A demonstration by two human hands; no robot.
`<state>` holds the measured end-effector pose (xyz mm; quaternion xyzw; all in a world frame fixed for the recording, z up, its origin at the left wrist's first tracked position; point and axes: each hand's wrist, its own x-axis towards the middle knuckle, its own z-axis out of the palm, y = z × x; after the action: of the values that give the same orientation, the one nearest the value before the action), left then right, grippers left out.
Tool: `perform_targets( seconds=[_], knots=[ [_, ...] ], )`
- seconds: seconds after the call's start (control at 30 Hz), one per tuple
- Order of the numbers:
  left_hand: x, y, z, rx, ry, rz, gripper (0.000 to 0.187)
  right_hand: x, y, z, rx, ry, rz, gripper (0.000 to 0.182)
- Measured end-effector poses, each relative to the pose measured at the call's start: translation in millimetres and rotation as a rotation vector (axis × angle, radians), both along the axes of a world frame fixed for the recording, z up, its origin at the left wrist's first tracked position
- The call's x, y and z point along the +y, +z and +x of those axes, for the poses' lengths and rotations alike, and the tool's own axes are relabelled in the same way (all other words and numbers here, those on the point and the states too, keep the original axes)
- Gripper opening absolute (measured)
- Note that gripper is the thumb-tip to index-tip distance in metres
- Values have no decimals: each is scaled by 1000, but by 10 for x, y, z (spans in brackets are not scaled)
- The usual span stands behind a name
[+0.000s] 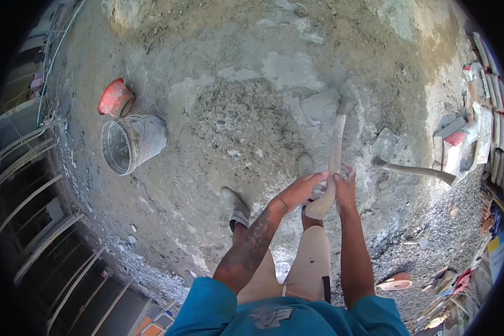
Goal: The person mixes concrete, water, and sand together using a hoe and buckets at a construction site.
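Observation:
A hoe stands with its flat, mortar-caked blade (320, 106) down on the wet ground and its pale wooden handle (337, 143) rising toward me. My left hand (307, 189) is closed round the handle near its upper end, some fingers hidden behind the wood. On the other side, my right hand (345, 187) has its fingers curled against the same handle, thumb close to the left one. A heap of grey mortar mix (243, 120) lies just left of the blade. To the right, a second hoe (414, 168) rests on the ground.
A mortar-stained bucket (148, 137) lies tipped at the left, with a red tub (116, 98) behind it. Bricks and blocks (459, 140) stand at the right, above gravel (442, 224). An orange-brown float-like object (395, 281) lies lower right. Curved-looking poles (31, 204) line the left edge.

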<state>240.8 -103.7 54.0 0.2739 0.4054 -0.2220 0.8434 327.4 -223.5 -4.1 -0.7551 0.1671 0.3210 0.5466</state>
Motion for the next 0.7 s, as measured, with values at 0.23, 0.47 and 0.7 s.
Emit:
perform_targets(
  seconds=[0.23, 0.47, 0.7],
  knots=[
    [-924, -33, -249, 187, -858, 792, 48, -301, -1424, 237, 682, 58, 127, 16],
    [-1377, 57, -1675, 111, -683, 932, 38, -295, -706, -620, 522, 73, 50, 15],
    [-1160, 177, -2564, 42, -288, 980, 41, 868, 77, -664, 309, 131, 231, 14]
  ],
)
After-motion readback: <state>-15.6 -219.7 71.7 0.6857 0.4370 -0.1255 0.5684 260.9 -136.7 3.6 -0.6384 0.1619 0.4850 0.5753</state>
